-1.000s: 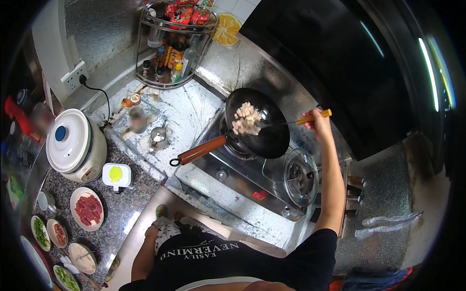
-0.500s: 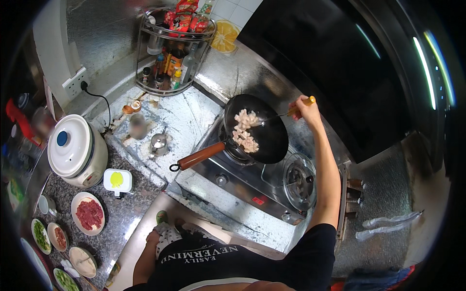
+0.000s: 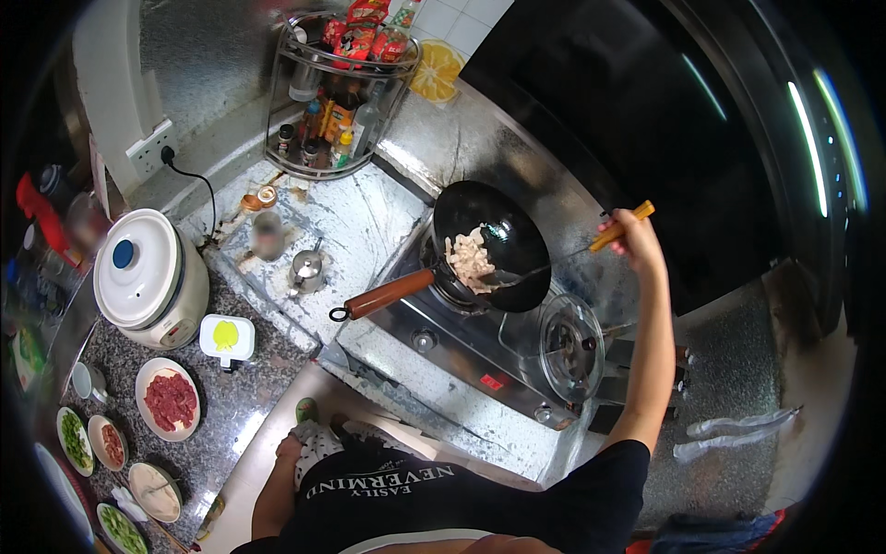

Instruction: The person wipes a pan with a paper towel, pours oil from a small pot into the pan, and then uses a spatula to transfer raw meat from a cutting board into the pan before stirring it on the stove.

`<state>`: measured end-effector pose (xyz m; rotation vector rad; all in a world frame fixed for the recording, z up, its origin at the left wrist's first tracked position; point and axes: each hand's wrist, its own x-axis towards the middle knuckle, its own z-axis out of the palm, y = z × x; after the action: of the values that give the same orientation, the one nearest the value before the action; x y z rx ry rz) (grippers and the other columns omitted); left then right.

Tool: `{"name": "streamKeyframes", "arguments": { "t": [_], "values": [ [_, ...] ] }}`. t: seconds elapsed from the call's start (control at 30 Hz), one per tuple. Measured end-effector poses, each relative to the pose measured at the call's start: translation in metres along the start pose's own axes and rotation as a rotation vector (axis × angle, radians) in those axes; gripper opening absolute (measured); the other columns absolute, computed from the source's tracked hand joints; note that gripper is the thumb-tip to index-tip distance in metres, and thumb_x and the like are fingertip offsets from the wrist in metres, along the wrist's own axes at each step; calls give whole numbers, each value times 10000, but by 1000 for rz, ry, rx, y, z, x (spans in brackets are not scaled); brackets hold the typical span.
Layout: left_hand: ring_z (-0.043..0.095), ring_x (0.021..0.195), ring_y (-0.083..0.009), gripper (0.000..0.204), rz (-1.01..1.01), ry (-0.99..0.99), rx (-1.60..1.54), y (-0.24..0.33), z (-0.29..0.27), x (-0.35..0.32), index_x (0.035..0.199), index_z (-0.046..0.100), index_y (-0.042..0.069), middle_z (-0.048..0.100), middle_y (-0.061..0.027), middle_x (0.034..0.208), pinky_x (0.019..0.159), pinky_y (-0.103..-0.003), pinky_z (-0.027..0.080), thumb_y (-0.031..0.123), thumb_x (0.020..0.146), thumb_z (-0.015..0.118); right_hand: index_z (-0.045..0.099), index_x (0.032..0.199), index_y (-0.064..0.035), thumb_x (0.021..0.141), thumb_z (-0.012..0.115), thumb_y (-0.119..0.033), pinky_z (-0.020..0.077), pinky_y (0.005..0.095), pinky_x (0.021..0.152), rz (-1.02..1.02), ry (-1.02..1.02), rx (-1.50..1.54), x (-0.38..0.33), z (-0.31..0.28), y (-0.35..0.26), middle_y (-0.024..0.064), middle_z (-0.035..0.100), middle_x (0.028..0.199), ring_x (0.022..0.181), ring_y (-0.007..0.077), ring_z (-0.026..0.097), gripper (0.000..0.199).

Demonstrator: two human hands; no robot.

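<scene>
My right hand is wrapped round the yellow handle of a metal spatula, to the right of a black wok. The spatula's thin shaft slants down into the wok, its blade end beside pale diced meat that lies heaped toward the handle side. The wok sits on a gas stove, its brown wooden handle pointing left. Low at my side hangs my left hand, against patterned shorts; its fingers are too small to make out.
A glass lid rests on the stove's right end. Left of the stove stand a small steel pot and a white electric cooker. A plate of raw red meat and bowls of chopped ingredients line the counter. A condiment rack fills the corner.
My right hand has moved right with the spatula, and its blade has dropped toward the wok's near side. The meat, spread in two clumps before, is now gathered in one heap.
</scene>
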<state>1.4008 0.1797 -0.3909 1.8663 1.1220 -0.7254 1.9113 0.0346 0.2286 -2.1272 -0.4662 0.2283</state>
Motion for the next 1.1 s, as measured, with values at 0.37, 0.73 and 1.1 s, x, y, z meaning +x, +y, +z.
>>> {"name": "streamKeyframes", "arguments": {
  "t": [0.37, 0.73, 1.1],
  "values": [
    [544, 930, -341, 581, 35, -2, 18, 17, -11, -9, 1039, 486, -7, 568, -223, 958, 794, -392, 438, 475, 717, 520, 498, 765, 23, 852, 452, -243, 424, 148, 344, 150, 123, 344, 27, 24, 45, 136, 609, 699, 385, 81, 508, 284],
    [560, 863, -365, 496, 36, 94, -39, 12, -8, -8, 955, 501, -26, 576, -234, 897, 730, -418, 456, 365, 675, 621, 539, 699, 15, 787, 412, -158, 392, 186, 348, 19, 16, -210, 28, 15, 13, 100, 602, 649, 365, 88, 478, 232],
    [562, 847, -371, 526, 52, 99, -13, 8, 1, 0, 932, 492, -42, 576, -234, 889, 727, -421, 456, 411, 685, 594, 511, 742, 34, 807, 385, -131, 449, 220, 392, -171, 167, 185, 42, 40, 32, 123, 597, 697, 402, 113, 511, 218]
  ]
}}
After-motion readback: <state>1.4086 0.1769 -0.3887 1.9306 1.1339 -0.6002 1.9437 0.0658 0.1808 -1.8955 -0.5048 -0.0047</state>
